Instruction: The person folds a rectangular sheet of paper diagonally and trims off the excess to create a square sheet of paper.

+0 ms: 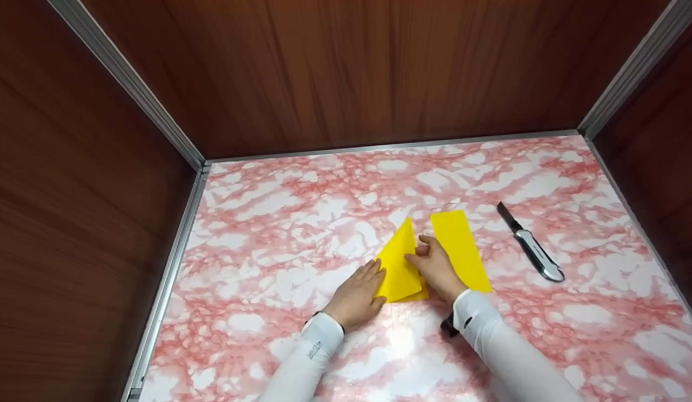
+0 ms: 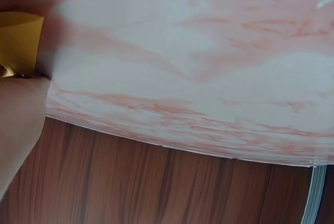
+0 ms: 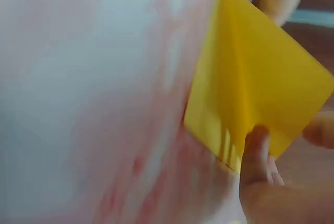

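Note:
A sheet of yellow paper (image 1: 399,268), folded over into a pointed shape, lies on the table with its upper layer lifted a little along the lower right. My left hand (image 1: 354,296) rests on its left edge, fingers straight and pointing away from me. At the right edge my right hand (image 1: 441,271) pinches the paper, thumb on the upper face. The right wrist view shows the raised yellow layer (image 3: 282,72) with the thumb (image 3: 255,151) against it; the other fingers are partly hidden behind. Only a corner of the paper (image 2: 18,41) shows in the left wrist view.
A separate yellow paper strip (image 1: 463,251) lies just right of my right hand, partly behind it. Farther right is a utility knife (image 1: 538,257), its dark blade out and pointing away from me. Wooden panels (image 1: 351,72) enclose the marbled table (image 1: 279,223).

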{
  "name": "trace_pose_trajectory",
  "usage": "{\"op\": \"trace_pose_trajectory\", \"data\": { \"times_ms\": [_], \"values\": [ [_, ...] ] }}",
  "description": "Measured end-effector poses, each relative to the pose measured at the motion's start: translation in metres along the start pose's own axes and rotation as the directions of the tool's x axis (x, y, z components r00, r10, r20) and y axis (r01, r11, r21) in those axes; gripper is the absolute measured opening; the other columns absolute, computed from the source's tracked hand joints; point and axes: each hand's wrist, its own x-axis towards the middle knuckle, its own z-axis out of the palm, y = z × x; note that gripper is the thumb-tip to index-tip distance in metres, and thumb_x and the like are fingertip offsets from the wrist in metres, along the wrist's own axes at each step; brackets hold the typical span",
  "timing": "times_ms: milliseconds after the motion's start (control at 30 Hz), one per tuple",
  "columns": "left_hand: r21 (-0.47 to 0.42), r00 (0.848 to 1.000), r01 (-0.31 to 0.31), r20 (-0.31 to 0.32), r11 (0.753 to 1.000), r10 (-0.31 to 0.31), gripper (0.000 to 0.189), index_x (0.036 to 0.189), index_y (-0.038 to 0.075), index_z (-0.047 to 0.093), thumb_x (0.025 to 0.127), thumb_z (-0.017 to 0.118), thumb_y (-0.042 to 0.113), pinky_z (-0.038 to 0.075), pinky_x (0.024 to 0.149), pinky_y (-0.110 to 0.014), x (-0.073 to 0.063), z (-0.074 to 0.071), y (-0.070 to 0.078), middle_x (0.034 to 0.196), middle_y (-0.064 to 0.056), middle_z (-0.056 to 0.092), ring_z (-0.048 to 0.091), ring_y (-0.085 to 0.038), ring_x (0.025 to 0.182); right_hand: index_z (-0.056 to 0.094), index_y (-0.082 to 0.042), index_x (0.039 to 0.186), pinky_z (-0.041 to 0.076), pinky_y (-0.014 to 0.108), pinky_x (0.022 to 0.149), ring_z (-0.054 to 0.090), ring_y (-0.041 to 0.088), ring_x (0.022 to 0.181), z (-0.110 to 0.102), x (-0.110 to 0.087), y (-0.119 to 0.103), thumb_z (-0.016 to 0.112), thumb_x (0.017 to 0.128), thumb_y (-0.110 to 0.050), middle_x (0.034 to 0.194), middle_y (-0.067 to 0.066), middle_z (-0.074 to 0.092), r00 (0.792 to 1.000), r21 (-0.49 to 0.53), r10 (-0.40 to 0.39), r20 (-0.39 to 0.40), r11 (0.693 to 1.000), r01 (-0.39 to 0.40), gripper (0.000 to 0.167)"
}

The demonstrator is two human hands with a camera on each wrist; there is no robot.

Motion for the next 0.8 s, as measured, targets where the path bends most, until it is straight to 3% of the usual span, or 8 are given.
{"op": "trace_pose_trajectory", "data": {
  "times_ms": [133, 233, 333, 433, 500, 567, 633, 800],
  "values": [
    [-0.021, 1.0, -0.017, -0.012, 1.0, 0.017, 0.065, 0.153, 0.006, 0.028, 0.1, 0.049, 0.038, 0.01, 0.116, -0.033, -0.002, 0.002, -0.002, 0.16, -0.008, 0.019, 0.011, -0.021, 0.147, 0.047, 0.0, 0.133, 0.05, 0.033, 0.085, 0.058, 0.025, 0.098, 0.0, 0.008, 0.0, 0.07, 0.09, -0.027, 0.115, 0.014, 0.056, 0.991, 0.071, 0.132, 0.02, 0.989, -0.133, 0.056],
    [-0.066, 0.999, -0.031, -0.033, 0.997, 0.028, 0.067, 0.154, 0.006, 0.023, 0.1, 0.05, 0.034, 0.01, 0.116, -0.033, -0.003, 0.002, -0.002, 0.161, -0.008, 0.016, 0.009, -0.021, 0.147, 0.057, 0.0, 0.118, 0.052, 0.031, 0.078, 0.062, 0.023, 0.089, 0.001, 0.009, 0.002, 0.069, 0.091, -0.028, 0.107, 0.011, 0.061, 0.989, 0.064, 0.142, 0.052, 0.987, -0.145, 0.042],
    [-0.153, 0.998, -0.019, -0.062, 0.988, 0.01, 0.07, 0.156, 0.008, 0.015, 0.101, 0.051, 0.032, 0.011, 0.116, -0.032, -0.004, 0.002, -0.002, 0.162, -0.006, 0.01, 0.005, -0.018, 0.147, 0.059, -0.001, 0.114, 0.053, 0.032, 0.076, 0.063, 0.023, 0.087, 0.002, 0.006, 0.0, 0.066, 0.092, -0.027, 0.105, 0.011, 0.063, 0.99, 0.123, 0.121, 0.074, 0.984, -0.129, 0.034],
    [-0.287, 0.995, 0.001, -0.1, 0.958, -0.031, 0.073, 0.157, 0.011, 0.007, 0.101, 0.051, 0.031, 0.013, 0.115, -0.033, -0.005, 0.0, -0.001, 0.163, -0.005, 0.005, 0.003, -0.013, 0.147, 0.058, -0.004, 0.12, 0.053, 0.034, 0.077, 0.063, 0.026, 0.09, 0.001, 0.001, -0.004, 0.062, 0.093, -0.025, 0.107, 0.012, 0.063, 0.992, 0.21, 0.098, 0.077, 0.971, -0.113, 0.034],
    [-0.395, 0.992, 0.023, -0.105, 0.918, -0.07, 0.073, 0.157, 0.014, 0.003, 0.102, 0.048, 0.034, 0.014, 0.115, -0.033, -0.005, -0.002, -0.001, 0.163, -0.004, 0.004, 0.004, -0.01, 0.146, 0.056, -0.005, 0.121, 0.052, 0.035, 0.076, 0.062, 0.028, 0.088, -0.001, -0.003, -0.008, 0.059, 0.095, -0.025, 0.104, 0.014, 0.062, 0.995, 0.24, 0.073, 0.067, 0.967, -0.087, 0.033],
    [-0.527, 0.99, 0.053, -0.086, 0.848, -0.116, 0.072, 0.157, 0.018, 0.001, 0.103, 0.044, 0.04, 0.015, 0.115, -0.035, -0.005, -0.005, 0.0, 0.162, -0.001, 0.006, 0.007, -0.009, 0.145, 0.055, -0.008, 0.121, 0.051, 0.035, 0.075, 0.061, 0.029, 0.086, -0.003, -0.007, -0.014, 0.056, 0.095, -0.027, 0.101, 0.014, 0.06, 0.996, 0.245, 0.065, 0.055, 0.967, -0.077, 0.032],
    [-0.666, 0.987, 0.09, -0.042, 0.74, -0.157, 0.069, 0.158, 0.022, 0.001, 0.103, 0.038, 0.045, 0.014, 0.115, -0.037, -0.004, -0.008, 0.001, 0.162, 0.003, 0.008, 0.01, -0.01, 0.145, 0.054, -0.011, 0.121, 0.05, 0.035, 0.074, 0.06, 0.029, 0.084, -0.005, -0.011, -0.018, 0.053, 0.096, -0.028, 0.098, 0.014, 0.058, 0.997, 0.257, 0.054, 0.047, 0.964, -0.064, 0.03],
    [-0.907, 0.972, 0.15, 0.062, 0.394, -0.226, 0.064, 0.157, 0.02, 0.019, 0.103, 0.032, 0.051, 0.013, 0.115, -0.042, 0.0, -0.021, 0.006, 0.158, 0.005, 0.021, 0.016, -0.015, 0.144, 0.051, -0.013, 0.127, 0.05, 0.038, 0.075, 0.061, 0.032, 0.086, -0.009, -0.02, -0.029, 0.049, 0.097, -0.024, 0.102, 0.016, 0.058, 0.998, 0.389, 0.008, 0.061, 0.921, -0.031, 0.032]
  ]
}}
